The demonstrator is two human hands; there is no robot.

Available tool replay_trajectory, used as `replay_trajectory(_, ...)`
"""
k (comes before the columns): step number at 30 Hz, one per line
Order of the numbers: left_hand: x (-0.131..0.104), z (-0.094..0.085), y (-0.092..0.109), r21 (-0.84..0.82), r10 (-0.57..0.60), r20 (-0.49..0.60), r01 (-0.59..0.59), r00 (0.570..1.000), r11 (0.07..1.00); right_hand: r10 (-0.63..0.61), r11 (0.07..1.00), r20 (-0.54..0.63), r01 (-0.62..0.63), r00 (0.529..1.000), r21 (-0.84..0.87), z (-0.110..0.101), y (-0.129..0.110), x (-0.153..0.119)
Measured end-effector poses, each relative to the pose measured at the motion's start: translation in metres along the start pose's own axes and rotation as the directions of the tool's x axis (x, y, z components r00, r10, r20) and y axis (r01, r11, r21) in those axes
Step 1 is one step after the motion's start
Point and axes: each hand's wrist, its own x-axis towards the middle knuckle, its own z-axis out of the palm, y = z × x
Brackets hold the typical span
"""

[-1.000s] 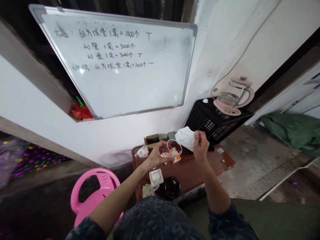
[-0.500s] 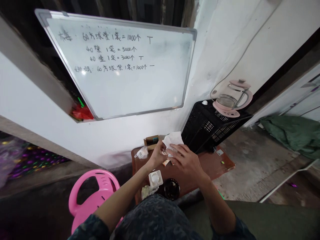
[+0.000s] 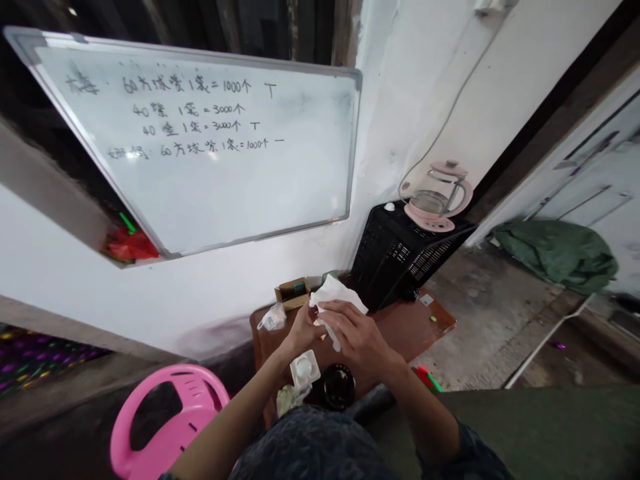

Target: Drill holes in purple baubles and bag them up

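My right hand (image 3: 356, 333) is curled over a crumpled white tissue (image 3: 336, 291), which sticks up above the fingers and hangs down below them. Close against it, my left hand (image 3: 303, 330) is bent around a small object at the tissue's edge; the fingers and tissue hide most of that object. Both hands are above a reddish-brown low table (image 3: 395, 333). Below them on the table are a square white container with a round white piece (image 3: 304, 368) and a round black dish (image 3: 339, 387). A small white plastic bag (image 3: 273, 317) lies left of my left hand.
An open cardboard box (image 3: 291, 291) sits at the table's back edge. Behind the table's right part stands a black crate (image 3: 385, 247) bearing a pink glass kettle (image 3: 434, 200). A pink plastic chair (image 3: 175, 427) is at left. A whiteboard (image 3: 240, 187) leans above.
The view has swung, so the whole scene sits further left. The tissue has shifted over the hands, and a strip of it now hangs beneath my right fingers.
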Motion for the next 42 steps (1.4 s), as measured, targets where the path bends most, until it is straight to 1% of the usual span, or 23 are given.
replay_trajectory(2, -0.003, 0.001, 0.0, -0.045, -0.008, 0.008, 0.008, 1.0, 0.999, 0.006, 1.0, 0.032, -0.006, 0.999, 0.012, 0.002, 0.005, -0.004)
replay_trajectory(5, -0.006, 0.004, -0.002, -0.126, -0.047, 0.034, 0.051, 0.998, 0.991, -0.003, 0.999, 0.089, 0.008, 0.996, -0.052, 0.004, 0.013, -0.009)
replay_trajectory(8, -0.007, 0.006, -0.007, -0.158, -0.073, 0.079, 0.085, 0.994, 0.984, 0.034, 0.984, 0.081, -0.02, 0.996, -0.175, 0.004, 0.018, -0.009)
replay_trajectory(10, -0.007, 0.006, -0.008, -0.163, -0.085, 0.097, 0.1, 0.992, 0.982, 0.061, 0.981, 0.091, -0.043, 0.994, -0.191, 0.003, 0.021, -0.008)
replay_trajectory(13, -0.006, 0.007, -0.008, -0.162, -0.101, 0.098, 0.116, 0.99, 0.98, 0.087, 0.995, 0.159, -0.077, 0.983, -0.07, -0.002, 0.027, -0.007)
replay_trajectory(16, -0.004, 0.01, -0.009, -0.155, -0.136, 0.119, 0.154, 0.984, 0.976, 0.089, 0.991, 0.277, -0.112, 0.957, 0.071, -0.013, 0.035, -0.004)
replay_trajectory(18, -0.001, 0.014, -0.011, -0.183, -0.15, 0.118, 0.17, 0.982, 0.968, 0.086, 0.983, 0.333, -0.134, 0.939, 0.124, -0.02, 0.04, -0.002)
replay_trajectory(20, 0.002, 0.019, -0.014, -0.249, -0.145, 0.101, 0.166, 0.984, 0.954, 0.101, 0.977, 0.35, -0.159, 0.931, 0.14, -0.023, 0.048, -0.001)
replay_trajectory(23, 0.01, 0.023, -0.015, -0.313, -0.117, 0.112, 0.147, 0.987, 0.938, 0.163, 0.97, 0.317, -0.21, 0.934, 0.122, -0.019, 0.068, -0.004)
replay_trajectory(25, 0.016, 0.021, -0.014, -0.288, -0.108, 0.124, 0.14, 0.986, 0.947, 0.227, 0.963, 0.259, -0.256, 0.939, 0.085, -0.015, 0.094, -0.006)
replay_trajectory(26, 0.018, 0.018, -0.013, -0.259, -0.119, 0.121, 0.147, 0.985, 0.955, 0.273, 0.955, 0.217, -0.291, 0.937, 0.055, -0.015, 0.112, -0.006)
replay_trajectory(28, 0.023, 0.009, -0.015, -0.194, -0.164, 0.088, 0.178, 0.983, 0.965, 0.386, 0.922, 0.106, -0.386, 0.916, -0.02, -0.022, 0.158, -0.002)
replay_trajectory(29, 0.025, 0.004, -0.016, -0.167, -0.194, 0.064, 0.202, 0.979, 0.965, 0.45, 0.893, 0.042, -0.447, 0.892, -0.055, -0.028, 0.185, 0.002)
replay_trajectory(30, 0.026, -0.002, -0.019, -0.153, -0.219, 0.031, 0.221, 0.975, 0.963, 0.519, 0.851, -0.025, -0.519, 0.855, -0.083, -0.037, 0.214, 0.007)
replay_trajectory(31, 0.026, -0.008, -0.022, -0.15, -0.243, -0.007, 0.239, 0.97, 0.959, 0.589, 0.796, -0.091, -0.596, 0.803, -0.104, -0.046, 0.244, 0.013)
replay_trajectory(32, 0.026, -0.013, -0.025, -0.155, -0.266, -0.048, 0.256, 0.963, 0.954, 0.65, 0.737, -0.156, -0.667, 0.744, -0.112, -0.056, 0.275, 0.018)
replay_trajectory(34, 0.025, -0.023, -0.032, -0.17, -0.319, -0.128, 0.296, 0.939, 0.94, 0.73, 0.625, -0.262, -0.771, 0.632, -0.12, -0.075, 0.333, 0.029)
replay_trajectory(36, 0.022, -0.03, -0.039, -0.192, -0.37, -0.198, 0.334, 0.908, 0.923, 0.77, 0.537, -0.299, -0.826, 0.563, -0.171, -0.087, 0.382, 0.036)
replay_trajectory(38, 0.019, -0.035, -0.043, -0.215, -0.411, -0.256, 0.363, 0.875, 0.907, 0.794, 0.472, -0.299, -0.847, 0.529, -0.245, -0.091, 0.418, 0.041)
replay_trajectory(40, 0.017, -0.039, -0.046, -0.231, -0.441, -0.302, 0.384, 0.845, 0.894, 0.811, 0.42, -0.287, -0.849, 0.509, -0.321, -0.085, 0.441, 0.045)
replay_trajectory(42, 0.016, -0.041, -0.047, -0.234, -0.46, -0.333, 0.4, 0.823, 0.886, 0.818, 0.399, -0.255, -0.827, 0.516, -0.395, -0.074, 0.453, 0.049)
